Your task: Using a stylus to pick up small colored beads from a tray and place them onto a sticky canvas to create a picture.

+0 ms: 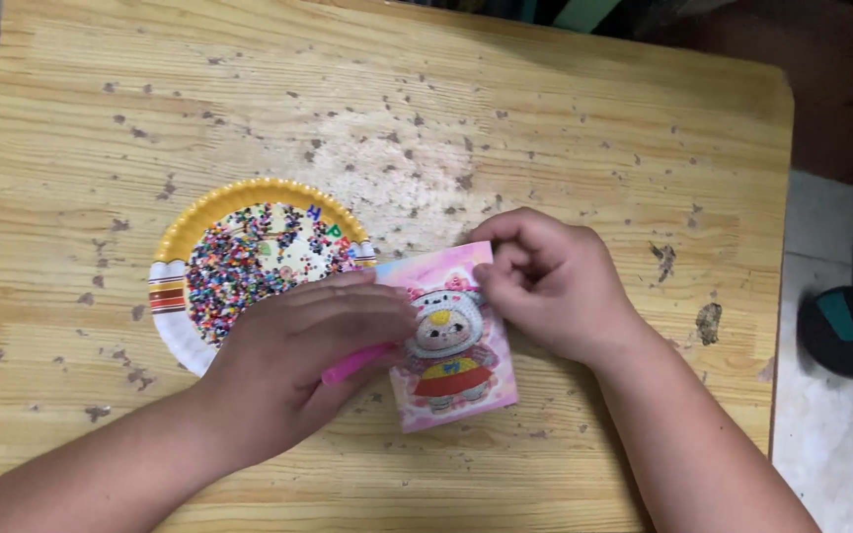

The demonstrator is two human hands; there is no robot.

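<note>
- Nearest the camera: two bare forearms enter from the bottom edge, one at the lower left and one at the lower right, both reaching inward over a wooden table (pixel 565 128).
- Left hand (pixel 293 360): palm down, fingers extended together and pointing right, lying flat across the left edge of the picture card. One pink pen-like tool (pixel 357 363) runs under the fingers, pinned between thumb and palm; its tip is hidden. The hand is partly closed about this tool, not a fist.
- Paper plate (pixel 178 296): one, yellow scalloped rim with striped band, lying on the table just behind the left hand, which covers its lower right portion. It holds a heap of small multicoloured beads (pixel 234 266); too many and too small to count.
- Picture card (pixel 456 341): one, pink, showing a cartoon figure in a hood with a red lower garment. It lies flat on the table at centre, slightly tilted, between the two hands and touched by both.
- Right hand (pixel 555 286): one, knuckles up, fingers curled inward, fingertips pinched at the card's upper right edge. Whether anything small sits between the fingertips cannot be told.
- Table surface: pale wood, speckled with many dark marks.
- Far right, off the table: one dark shoe (pixel 851 331) with a teal patch on the floor.
</note>
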